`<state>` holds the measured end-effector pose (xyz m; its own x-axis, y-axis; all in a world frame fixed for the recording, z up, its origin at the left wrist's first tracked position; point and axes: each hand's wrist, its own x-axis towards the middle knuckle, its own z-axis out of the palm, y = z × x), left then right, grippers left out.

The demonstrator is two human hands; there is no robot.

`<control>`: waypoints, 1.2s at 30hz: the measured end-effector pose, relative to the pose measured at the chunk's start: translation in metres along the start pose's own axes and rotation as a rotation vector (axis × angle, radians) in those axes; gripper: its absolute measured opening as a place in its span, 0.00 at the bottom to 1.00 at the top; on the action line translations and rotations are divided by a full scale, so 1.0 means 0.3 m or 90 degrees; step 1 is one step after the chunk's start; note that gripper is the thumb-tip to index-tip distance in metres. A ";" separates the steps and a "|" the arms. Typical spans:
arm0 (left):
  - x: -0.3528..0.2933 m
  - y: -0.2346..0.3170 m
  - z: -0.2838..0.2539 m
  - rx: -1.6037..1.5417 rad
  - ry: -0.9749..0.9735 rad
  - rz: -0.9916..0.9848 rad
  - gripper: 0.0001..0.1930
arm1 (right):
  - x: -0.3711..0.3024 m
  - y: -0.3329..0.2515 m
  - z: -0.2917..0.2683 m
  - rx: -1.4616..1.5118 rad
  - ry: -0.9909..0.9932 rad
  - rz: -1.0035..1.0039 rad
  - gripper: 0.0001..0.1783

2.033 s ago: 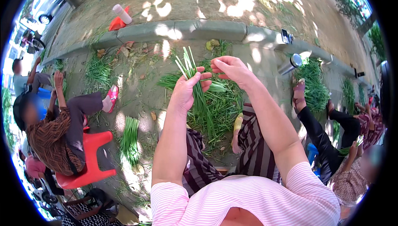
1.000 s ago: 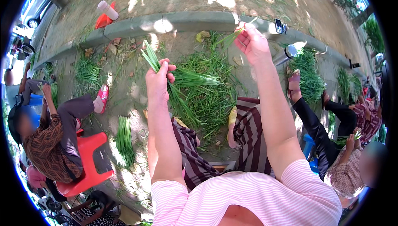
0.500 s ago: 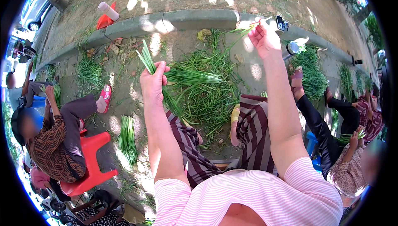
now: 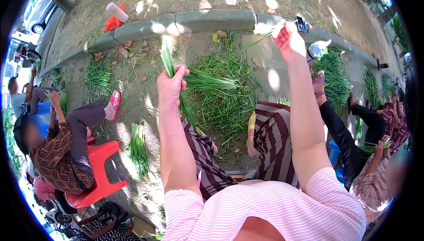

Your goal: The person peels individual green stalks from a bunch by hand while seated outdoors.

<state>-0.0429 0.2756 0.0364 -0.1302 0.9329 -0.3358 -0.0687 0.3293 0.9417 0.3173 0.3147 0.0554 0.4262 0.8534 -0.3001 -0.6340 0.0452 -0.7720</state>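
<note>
**Sorting green stalks by the kerb**

We grip a bunch of green stalks (image 4: 173,71) in our left hand (image 4: 171,85), fingers clenched round it, held up over the loose heap (image 4: 225,95) lying on the ground between our knees. Our right hand (image 4: 288,40) is raised far right, fingers pinching a single thin blade (image 4: 260,41). Judging by the heap, much remains unsorted; one tied bundle (image 4: 138,146) lies near left. Far left, a pale cylindrical container (image 4: 116,12) lies on something red beyond the kerb (image 4: 198,20).
</note>
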 end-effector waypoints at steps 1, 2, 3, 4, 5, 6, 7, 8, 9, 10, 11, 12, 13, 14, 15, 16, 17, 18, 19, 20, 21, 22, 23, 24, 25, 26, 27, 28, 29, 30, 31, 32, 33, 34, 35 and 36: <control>-0.002 0.001 0.005 -0.003 -0.012 0.003 0.08 | -0.005 0.002 0.007 -0.006 0.005 0.001 0.10; -0.007 0.008 0.013 -0.007 -0.024 0.006 0.08 | -0.009 0.003 0.013 -0.002 -0.009 0.005 0.10; -0.014 0.015 0.024 -0.011 -0.037 0.010 0.08 | -0.014 0.005 0.019 0.003 -0.022 0.009 0.10; -0.023 0.024 0.040 0.038 -0.045 -0.003 0.09 | -0.018 0.008 0.025 0.008 -0.035 0.014 0.10; -0.038 0.033 0.063 0.052 -0.084 -0.005 0.09 | -0.021 0.016 0.032 -0.006 -0.065 0.037 0.11; -0.056 0.039 0.087 0.066 -0.123 -0.008 0.10 | -0.027 0.027 0.042 -0.020 -0.094 0.060 0.11; -0.068 0.043 0.107 0.081 -0.163 -0.011 0.10 | -0.032 0.040 0.052 -0.034 -0.123 0.083 0.11; -0.080 0.046 0.123 0.070 -0.212 -0.019 0.10 | -0.042 0.055 0.072 -0.060 -0.130 0.104 0.11; -0.089 0.045 0.140 0.059 -0.264 -0.028 0.10 | -0.063 0.068 0.092 -0.073 -0.133 0.104 0.11; -0.096 0.047 0.147 0.048 -0.316 -0.038 0.11 | -0.085 0.083 0.115 -0.087 -0.135 0.104 0.11; -0.096 0.051 0.150 0.039 -0.340 -0.058 0.11 | -0.105 0.097 0.137 -0.101 -0.138 0.101 0.11; -0.102 0.060 0.152 0.029 -0.362 -0.080 0.11 | -0.128 0.107 0.161 -0.113 -0.107 0.103 0.11; -0.105 0.063 0.152 0.019 -0.384 -0.101 0.10 | -0.134 0.111 0.168 -0.116 -0.096 0.096 0.10; -0.100 0.061 0.147 0.023 -0.373 -0.104 0.09 | -0.135 0.114 0.175 -0.117 -0.087 0.089 0.10; -0.094 0.057 0.139 0.039 -0.359 -0.104 0.09 | -0.134 0.115 0.179 -0.119 -0.077 0.082 0.10; -0.089 0.052 0.129 0.054 -0.345 -0.105 0.08 | -0.119 0.116 0.164 -0.107 -0.078 0.071 0.10; -0.085 0.051 0.120 0.070 -0.331 -0.105 0.08 | -0.087 0.118 0.132 -0.094 -0.081 0.058 0.09; -0.093 0.065 0.108 0.072 -0.319 -0.098 0.08 | -0.066 0.110 0.113 -0.081 -0.083 0.048 0.09; -0.092 0.071 0.095 0.074 -0.332 -0.099 0.09 | -0.045 0.097 0.091 -0.067 -0.071 0.030 0.09; -0.092 0.073 0.080 0.076 -0.345 -0.101 0.09 | -0.034 0.082 0.075 -0.053 -0.058 0.013 0.09; -0.091 0.075 0.068 0.078 -0.359 -0.103 0.10 | -0.023 0.070 0.060 -0.040 -0.045 -0.005 0.09; -0.089 0.075 0.058 0.072 -0.368 -0.110 0.10 | -0.010 0.059 0.048 -0.031 -0.007 -0.011 0.09; -0.087 0.072 0.051 0.064 -0.379 -0.119 0.11 | -0.004 0.053 0.039 -0.027 0.012 -0.015 0.09; -0.085 0.069 0.046 0.057 -0.389 -0.127 0.11 | 0.001 0.049 0.030 -0.024 0.032 -0.019 0.09; -0.085 0.067 0.043 0.049 -0.400 -0.135 0.12 | 0.006 0.046 0.022 -0.020 0.052 -0.023 0.09; -0.086 0.069 0.045 0.049 -0.403 -0.138 0.12 | 0.014 0.047 0.017 -0.012 0.069 -0.013 0.09; -0.088 0.072 0.048 0.048 -0.407 -0.140 0.12 | 0.022 0.048 0.011 -0.018 0.079 -0.017 0.09; -0.090 0.076 0.051 0.048 -0.411 -0.143 0.12 | 0.029 0.049 0.004 -0.023 0.088 -0.021 0.09; -0.092 0.081 0.051 0.046 -0.415 -0.149 0.12 | 0.029 0.047 0.004 -0.028 0.098 -0.025 0.09; -0.095 0.087 0.051 0.045 -0.419 -0.156 0.12 | 0.028 0.043 0.001 -0.032 0.107 -0.039 0.09; -0.096 0.089 0.051 0.043 -0.423 -0.163 0.11 | 0.027 0.038 -0.003 -0.035 0.117 -0.053 0.09; -0.097 0.087 0.048 0.044 -0.440 -0.166 0.11 | 0.026 0.035 -0.007 -0.038 0.126 -0.067 0.09; -0.096 0.081 0.044 0.044 -0.458 -0.169 0.11 | 0.027 0.032 -0.011 -0.038 0.143 -0.074 0.09; -0.095 0.076 0.040 0.045 -0.476 -0.173 0.10 | 0.030 0.027 -0.016 -0.038 0.159 -0.082 0.09; -0.095 0.074 0.038 0.060 -0.468 -0.168 0.10 | 0.037 0.016 -0.026 -0.037 0.177 -0.091 0.09; -0.096 0.071 0.035 0.074 -0.460 -0.162 0.10 | 0.056 0.020 -0.053 -0.034 0.182 -0.088 0.09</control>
<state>-0.0303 0.2574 0.0664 0.5560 0.6763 -0.4833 0.1001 0.5227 0.8466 0.3309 0.3209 0.0370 0.6748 0.6603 -0.3296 -0.5261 0.1173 -0.8423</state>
